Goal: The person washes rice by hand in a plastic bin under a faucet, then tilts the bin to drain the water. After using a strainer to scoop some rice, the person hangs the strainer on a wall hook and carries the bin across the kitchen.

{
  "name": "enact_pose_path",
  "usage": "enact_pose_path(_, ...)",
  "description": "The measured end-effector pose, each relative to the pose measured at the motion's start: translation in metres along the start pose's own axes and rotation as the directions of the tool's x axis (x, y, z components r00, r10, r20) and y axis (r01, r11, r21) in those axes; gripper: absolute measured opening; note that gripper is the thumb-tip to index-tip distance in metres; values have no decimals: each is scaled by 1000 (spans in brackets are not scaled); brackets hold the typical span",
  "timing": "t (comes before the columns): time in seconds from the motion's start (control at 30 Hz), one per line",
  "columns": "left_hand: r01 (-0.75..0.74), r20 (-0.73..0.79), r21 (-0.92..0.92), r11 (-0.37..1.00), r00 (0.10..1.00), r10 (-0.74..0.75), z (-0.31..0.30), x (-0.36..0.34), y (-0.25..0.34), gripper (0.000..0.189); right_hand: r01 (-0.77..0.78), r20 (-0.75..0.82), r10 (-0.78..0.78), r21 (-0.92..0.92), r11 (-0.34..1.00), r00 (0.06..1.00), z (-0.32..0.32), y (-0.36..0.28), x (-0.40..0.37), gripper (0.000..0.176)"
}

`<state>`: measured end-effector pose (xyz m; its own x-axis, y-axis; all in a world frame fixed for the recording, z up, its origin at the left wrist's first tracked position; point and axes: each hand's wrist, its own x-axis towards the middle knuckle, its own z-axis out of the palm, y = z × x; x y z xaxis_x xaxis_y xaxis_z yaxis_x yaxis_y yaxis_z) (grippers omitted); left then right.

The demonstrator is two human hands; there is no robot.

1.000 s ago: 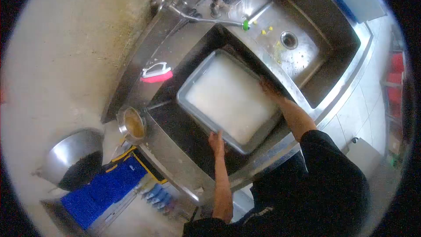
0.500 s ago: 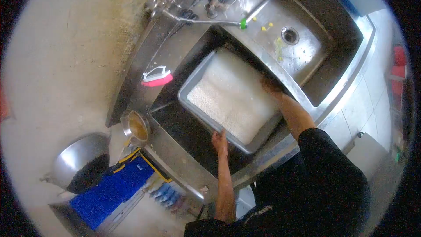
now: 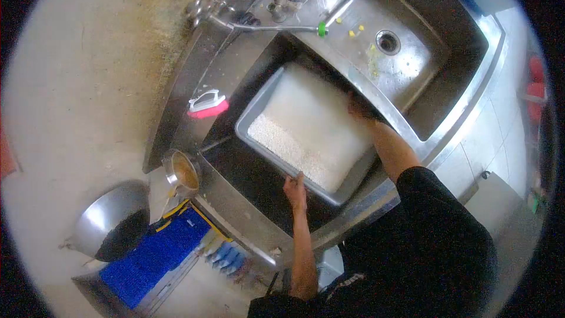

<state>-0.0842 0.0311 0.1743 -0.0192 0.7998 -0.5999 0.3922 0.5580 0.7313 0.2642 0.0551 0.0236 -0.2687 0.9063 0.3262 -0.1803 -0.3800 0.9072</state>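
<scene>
This looks like a working kitchen, larger than a home's: a deep metal double sink with a long swivel tap, a pink brush on its ledge, a big metal bowl nearby, and a tiled floor.

Open rectangular gray plastic tub, lying askew within a deep, rectangular stainless-steel sink basin and tilted toward the upper right of the view. Cloudy, whitish liquid pools toward that raised-opposite, lower side. Small, pale white grains form a layer, exposed along the tub's lower-left wall and obscured beneath the liquid elsewhere.
</scene>
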Motion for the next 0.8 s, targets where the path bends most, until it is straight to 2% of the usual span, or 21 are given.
enact_pose_path(0.07,-7,-15,-70,998,1000,6,1,-5,3,22,5,4,-5,-2,1000,1000,-1,-1,0,43)
enact_pose_path(0.2,9,-2,-73,997,1000,-9,2,-7,5,22,11,12,-11,-2,1000,1000,-1,-4,1,42)
enact_pose_path(0.3,-34,-43,-46,998,999,33,3,-5,5,22,17,18,-17,-7,1000,1000,1,-5,0,42)
enact_pose_path(0.37,2,48,-17,1000,999,-1,-1,-7,11,19,21,21,-20,-11,1000,1000,1,-7,0,42)
enact_pose_path(0.5,33,56,15,999,998,-34,-2,-12,20,21,26,23,-25,-12,1000,999,-2,-9,2,41)
enact_pose_path(0.57,54,61,-88,995,997,-49,2,-18,33,22,28,23,-28,-17,999,999,-1,-10,3,41)
enact_pose_path(0.8,81,91,-28,996,993,-78,-2,-14,26,23,41,20,-40,-26,999,999,1,-12,4,40)
